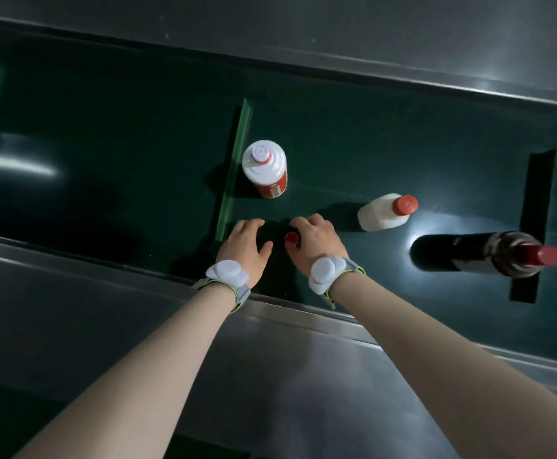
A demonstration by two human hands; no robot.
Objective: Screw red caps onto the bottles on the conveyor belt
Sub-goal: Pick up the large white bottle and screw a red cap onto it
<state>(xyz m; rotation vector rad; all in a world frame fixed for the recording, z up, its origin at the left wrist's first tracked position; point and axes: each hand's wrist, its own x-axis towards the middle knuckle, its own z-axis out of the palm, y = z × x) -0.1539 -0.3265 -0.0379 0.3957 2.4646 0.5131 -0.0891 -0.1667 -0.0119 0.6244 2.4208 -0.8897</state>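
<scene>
Belt (121, 134): right hand (315, 240) grips red cap (292, 238)

Both forearms are bare and reach forward from the bottom of the view, coming closer to each other toward the wrists; each wrist carries a pale grey band with a rounded device on top, the left band (227, 275) and the right band (326, 272); the left hand (244, 247) is palm down, its fingers bent downward and its thumb stretched out toward the other hand; the right hand (315, 239) is also palm down, its fingers curled, and its thumb and fingertips close around a small red cap (292, 238); the two hands are just beside each other but do not touch.
</scene>
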